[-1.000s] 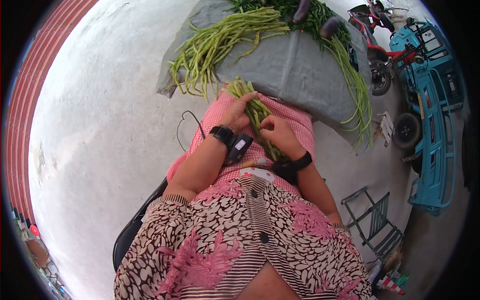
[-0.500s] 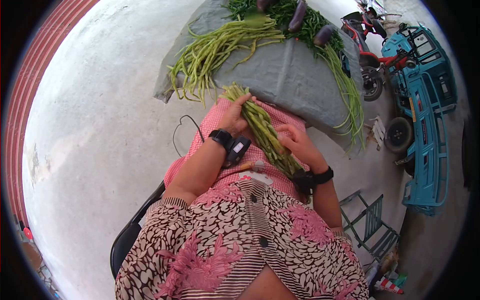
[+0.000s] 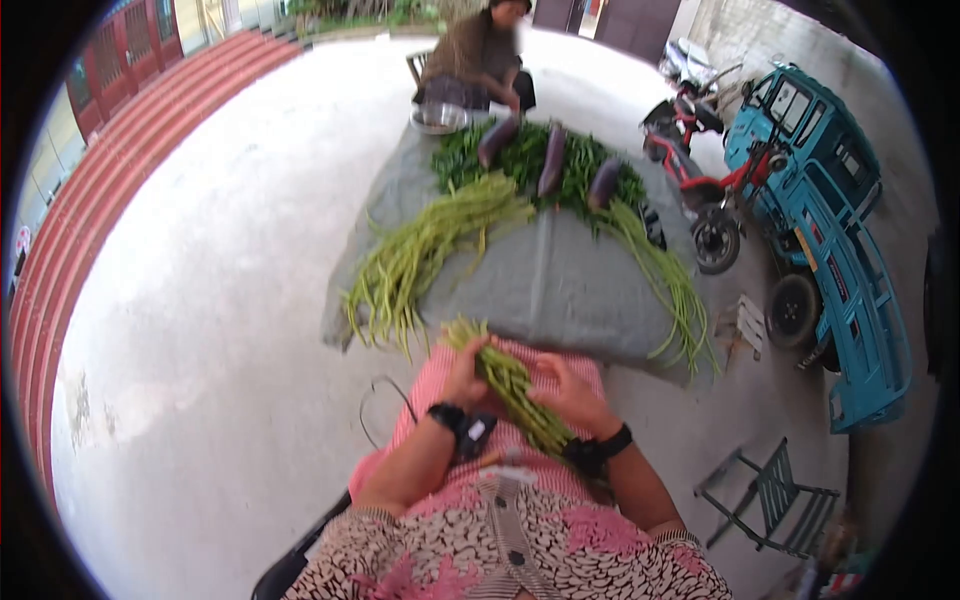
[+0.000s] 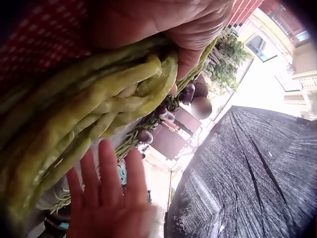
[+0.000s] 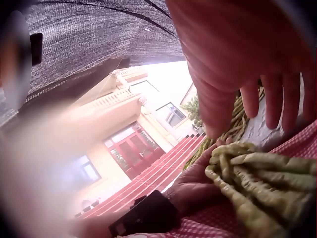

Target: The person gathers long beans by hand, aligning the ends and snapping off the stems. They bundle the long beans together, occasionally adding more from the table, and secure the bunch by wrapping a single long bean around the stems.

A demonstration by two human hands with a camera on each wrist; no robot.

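A folded bundle of long green beans (image 3: 520, 392) lies slantwise over the pink checked lap, its cut-looking ends pointing forward. My left hand (image 3: 466, 372) grips it near the forward end, thumb across the top. Yellow-brown patches show on some pods in the left wrist view, where the beans (image 4: 99, 109) loop over at the hand. Beside the bundle's right side is my right hand (image 3: 578, 398), fingers spread and nearly straight, holding nothing; the left wrist view shows this right hand (image 4: 116, 198) palm forward, just off the beans.
Ahead, a grey sheet (image 3: 490, 290) bears a pile of long beans (image 3: 430, 240), a thinner bunch (image 3: 665, 280), leafy greens (image 3: 460, 155), eggplants (image 3: 552, 160) and a bowl (image 3: 440, 120). A person (image 3: 470, 60) sits beyond. Right are a folding stool (image 3: 775, 495) and a blue tricycle (image 3: 850, 260).
The head view has tilted up, bringing the seated person and bowl into sight. My right hand has gone from curled at the beans to spread beside them; my left hand keeps its grip.
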